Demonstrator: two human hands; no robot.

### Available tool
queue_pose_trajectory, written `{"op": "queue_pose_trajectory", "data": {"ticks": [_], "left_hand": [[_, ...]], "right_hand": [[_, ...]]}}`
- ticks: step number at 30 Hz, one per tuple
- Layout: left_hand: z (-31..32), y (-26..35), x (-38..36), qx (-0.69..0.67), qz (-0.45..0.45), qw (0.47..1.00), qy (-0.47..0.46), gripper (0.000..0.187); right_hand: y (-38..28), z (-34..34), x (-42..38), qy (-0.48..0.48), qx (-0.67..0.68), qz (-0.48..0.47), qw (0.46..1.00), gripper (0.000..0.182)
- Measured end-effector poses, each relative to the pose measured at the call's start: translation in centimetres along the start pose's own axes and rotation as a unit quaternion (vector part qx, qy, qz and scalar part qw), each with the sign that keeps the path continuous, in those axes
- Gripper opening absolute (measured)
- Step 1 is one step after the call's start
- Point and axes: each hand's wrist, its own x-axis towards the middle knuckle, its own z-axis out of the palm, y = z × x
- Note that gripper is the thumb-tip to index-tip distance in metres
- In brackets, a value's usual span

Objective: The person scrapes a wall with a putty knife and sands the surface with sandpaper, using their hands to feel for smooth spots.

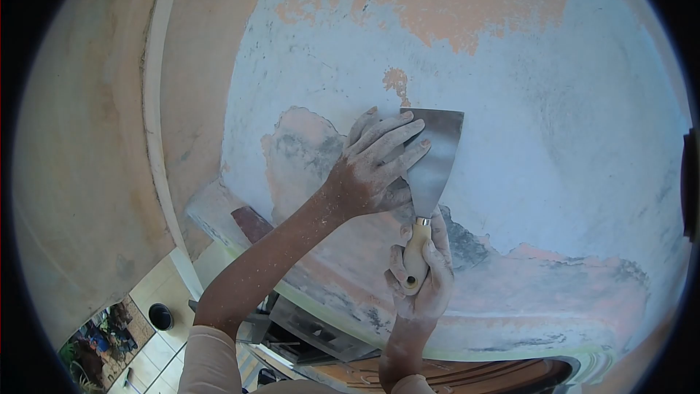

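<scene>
A wide metal scraper (pixel 435 147) with a pale wooden handle (pixel 414 254) lies blade-flat against a wall (pixel 554 138) coated in light blue paint. My right hand (pixel 425 277) is wrapped around the handle from below. My left hand (pixel 378 168) presses its spread fingers onto the left part of the blade. Both hands are dusty. Around the blade, patches of orange-pink plaster (pixel 306 149) show where the blue coat is gone.
A white vertical trim strip (pixel 154 102) runs down the wall at the left. Below are a tiled floor (pixel 157 354), a dark round pot (pixel 160 316) and a brown wooden surface (pixel 467 376). A dark brick-like block (pixel 251 222) sits near my left forearm.
</scene>
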Motion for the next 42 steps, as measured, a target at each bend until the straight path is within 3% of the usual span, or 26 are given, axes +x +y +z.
{"op": "queue_pose_trajectory", "data": {"ticks": [5,14,17,23,36,42], "left_hand": [[0.5,-0.5,-0.1,-0.022,0.002,1.000,0.018,0.053],[0.1,-0.5,0.3,0.014,-0.001,0.999,0.044,0.048],[0.9,-1.1,0.5,-0.003,0.006,0.998,0.065,0.047],[0.9,-1.6,0.5,0.028,0.024,0.997,0.065,0.043],[1.2,-1.2,0.7,0.032,0.024,0.996,0.080,0.036],[1.1,-1.4,0.6,0.021,0.028,0.998,0.061,0.045]], "right_hand": [[0.1,0.1,-0.1,-0.034,0.036,-0.006,0.999,0.052],[0.5,1.6,-0.7,0.035,0.037,-0.017,0.999,0.054],[0.1,1.6,-0.2,-0.001,0.038,-0.017,0.999,0.050],[0.2,2.3,-0.5,0.056,0.015,-0.021,0.998,0.052],[-0.6,3.0,-0.7,0.063,-0.002,-0.028,0.998,0.051],[-0.9,2.9,-0.7,0.063,-0.003,-0.021,0.998,0.051]]}}
